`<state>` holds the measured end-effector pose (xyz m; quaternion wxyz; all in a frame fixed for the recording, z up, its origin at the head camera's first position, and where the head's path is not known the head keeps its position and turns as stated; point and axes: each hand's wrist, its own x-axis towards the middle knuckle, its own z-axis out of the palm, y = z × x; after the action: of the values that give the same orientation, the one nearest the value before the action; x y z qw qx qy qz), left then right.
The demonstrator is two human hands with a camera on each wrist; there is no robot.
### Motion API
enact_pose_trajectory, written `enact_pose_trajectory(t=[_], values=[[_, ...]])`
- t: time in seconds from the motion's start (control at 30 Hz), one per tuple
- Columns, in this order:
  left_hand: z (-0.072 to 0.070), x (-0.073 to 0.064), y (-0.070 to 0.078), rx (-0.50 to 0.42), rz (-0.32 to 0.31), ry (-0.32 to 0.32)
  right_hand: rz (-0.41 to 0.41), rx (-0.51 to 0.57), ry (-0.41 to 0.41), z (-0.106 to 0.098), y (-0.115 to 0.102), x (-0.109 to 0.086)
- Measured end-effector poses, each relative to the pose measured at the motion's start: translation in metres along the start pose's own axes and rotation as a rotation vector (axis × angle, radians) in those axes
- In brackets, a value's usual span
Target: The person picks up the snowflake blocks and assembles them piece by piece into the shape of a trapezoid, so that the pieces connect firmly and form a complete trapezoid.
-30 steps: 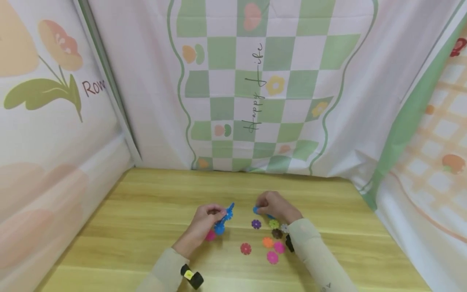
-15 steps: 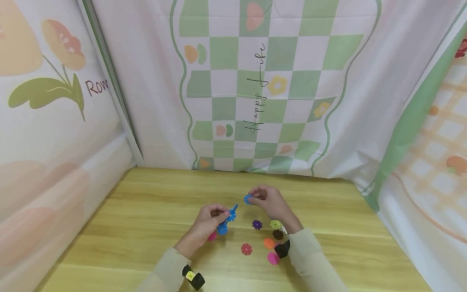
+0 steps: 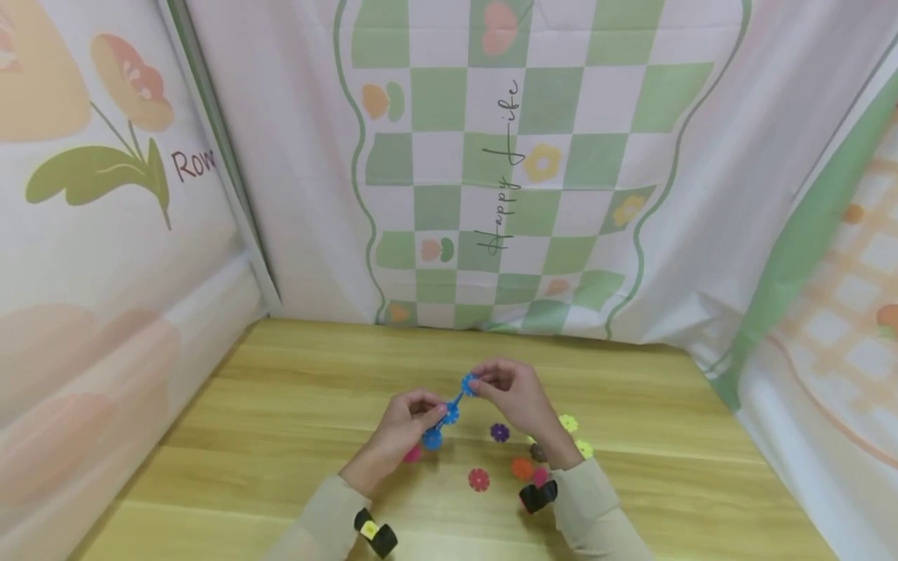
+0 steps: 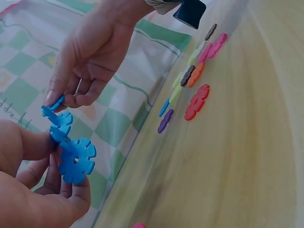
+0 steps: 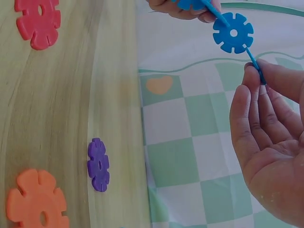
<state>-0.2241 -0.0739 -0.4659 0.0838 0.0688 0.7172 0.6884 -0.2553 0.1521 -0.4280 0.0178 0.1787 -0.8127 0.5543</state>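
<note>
By the fingers of the right hand (image 3: 515,401), one blue disc (image 3: 468,384) is pinched at its rim; by the fingers and thumb of the left hand (image 3: 397,432), a blue chain (image 3: 432,439) of notched discs is gripped clear of the counter (image 3: 281,436). The disc is held against the chain's upper end, where contact seems to be made, though whether the slots are seated cannot be told. The step in hand is judged to be the joining of one more disc to the chain; for the next move, the notches would need to be lined up crosswise and pressed together, with the left grip held firm. In the chain at least three discs are counted, the rest being masked by fingers. Farther out, on the counter, are seen one purple disc (image 3: 500,432), one red disc (image 3: 479,479), one orange disc (image 3: 521,467), one loose blue piece (image 4: 164,107), two dark discs (image 4: 187,75) and three pink discs (image 4: 218,45), one beside the left hand and two near the right wrist. At least two yellow-green discs (image 3: 567,423) are counted; others are overlapped too much to be told apart.
</note>
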Motion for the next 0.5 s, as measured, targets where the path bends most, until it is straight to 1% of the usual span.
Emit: enact_pose_trajectory(t=[0.1,0.27,0.37,0.5], values=[[0.002,0.000,0.000,0.023,0.015,0.012,-0.009,-0.010,0.004,0.000,0.001,-0.001],[0.007,-0.003,0.002,0.070,0.060,0.047,-0.034,-0.032,0.010,0.001,0.001,-0.003],[0.009,-0.005,0.004,0.070,0.086,0.071,-0.046,-0.009,0.020,0.003,0.000,-0.004],[0.012,-0.007,0.004,0.065,0.101,0.124,-0.053,0.038,0.050,0.008,-0.001,-0.005]])
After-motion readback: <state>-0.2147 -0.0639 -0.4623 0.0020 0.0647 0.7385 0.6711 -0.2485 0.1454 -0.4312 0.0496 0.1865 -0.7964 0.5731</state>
